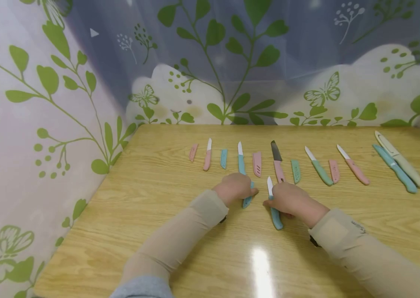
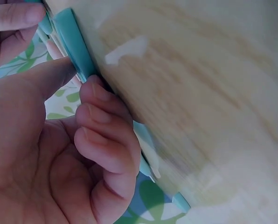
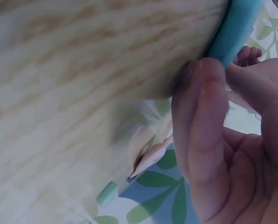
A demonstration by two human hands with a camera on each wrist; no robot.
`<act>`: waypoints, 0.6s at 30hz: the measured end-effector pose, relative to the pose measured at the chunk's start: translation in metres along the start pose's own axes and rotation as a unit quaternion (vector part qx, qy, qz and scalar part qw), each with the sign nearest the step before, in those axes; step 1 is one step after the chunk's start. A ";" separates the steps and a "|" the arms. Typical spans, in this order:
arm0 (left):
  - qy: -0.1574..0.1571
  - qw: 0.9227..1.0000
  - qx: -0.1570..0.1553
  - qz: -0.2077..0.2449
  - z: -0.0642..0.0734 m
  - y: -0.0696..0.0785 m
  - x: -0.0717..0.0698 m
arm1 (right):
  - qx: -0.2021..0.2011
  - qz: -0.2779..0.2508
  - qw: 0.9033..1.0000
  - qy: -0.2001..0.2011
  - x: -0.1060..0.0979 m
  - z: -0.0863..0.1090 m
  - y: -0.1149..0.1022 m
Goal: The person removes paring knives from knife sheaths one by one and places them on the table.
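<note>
My left hand (image 1: 235, 188) pinches a blue knife sheath (image 1: 247, 202) between thumb and fingers at the middle of the table; the left wrist view shows the sheath (image 2: 76, 42) at the fingertips. To its right, my right hand (image 1: 295, 199) pinches a small paring knife by its blue handle (image 1: 276, 219). Its white blade (image 1: 269, 184) points away from me, apart from the sheath. In the right wrist view the handle (image 3: 237, 32) sits between thumb and fingers. Just beyond my left hand lies another blue-handled knife (image 1: 241, 159), partly covered by that hand.
Along the wooden table (image 1: 113, 231) lie a pink knife (image 1: 207, 159), a dark-bladed pink knife (image 1: 278, 163), a green knife (image 1: 321, 171) and another pink one (image 1: 357, 170). Several sheaths, such as a green one (image 1: 295, 171), lie between them. Sheathed blue (image 1: 400, 176) and cream (image 1: 405, 163) knives touch at right.
</note>
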State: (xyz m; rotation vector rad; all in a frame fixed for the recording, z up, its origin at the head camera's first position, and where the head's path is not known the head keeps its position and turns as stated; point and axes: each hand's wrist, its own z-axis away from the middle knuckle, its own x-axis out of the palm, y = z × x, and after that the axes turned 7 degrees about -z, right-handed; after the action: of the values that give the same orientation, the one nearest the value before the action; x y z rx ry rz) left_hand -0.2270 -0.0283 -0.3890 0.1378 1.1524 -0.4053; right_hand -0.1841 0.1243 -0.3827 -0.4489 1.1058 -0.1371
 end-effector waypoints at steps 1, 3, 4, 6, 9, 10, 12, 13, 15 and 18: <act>-0.001 1.000 0.001 0.002 0.000 0.000 0.000 | -0.002 0.005 1.000 0.003 -0.001 0.001 0.000; -0.002 1.000 0.001 0.005 0.000 0.000 -0.001 | 0.001 0.015 1.000 0.009 -0.005 0.004 0.001; -0.003 1.000 0.001 0.006 0.001 -0.001 -0.001 | 0.002 0.021 1.000 0.013 -0.008 0.005 0.002; -0.005 1.000 0.003 0.009 0.001 -0.001 -0.002 | 0.001 0.025 0.999 0.023 -0.017 0.009 0.005; -0.006 1.000 0.004 0.007 0.001 -0.001 -0.002 | 0.003 0.012 0.999 0.042 -0.033 0.014 0.015; -0.004 1.000 0.004 0.007 0.001 -0.002 -0.002 | 0.003 0.006 0.999 0.049 -0.038 0.015 0.020; -0.003 1.000 0.005 0.005 0.001 -0.002 -0.002 | 0.009 -0.004 0.998 0.062 -0.048 0.018 0.032; -0.003 1.000 0.006 0.003 0.001 -0.002 -0.002 | 0.010 -0.004 0.997 0.071 -0.052 0.018 0.038; -0.003 1.000 0.006 0.002 0.001 -0.001 -0.002 | 0.013 0.000 0.996 0.088 -0.059 0.018 0.053; -0.004 1.000 0.007 0.001 0.001 -0.001 -0.001 | 0.014 0.021 0.994 0.110 -0.069 0.015 0.077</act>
State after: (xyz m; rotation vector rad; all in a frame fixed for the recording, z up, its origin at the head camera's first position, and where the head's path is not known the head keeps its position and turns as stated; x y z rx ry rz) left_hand -0.2269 -0.0293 -0.3876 0.1487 1.1416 -0.4123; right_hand -0.2102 0.2201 -0.3516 -0.3918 1.3281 -0.1675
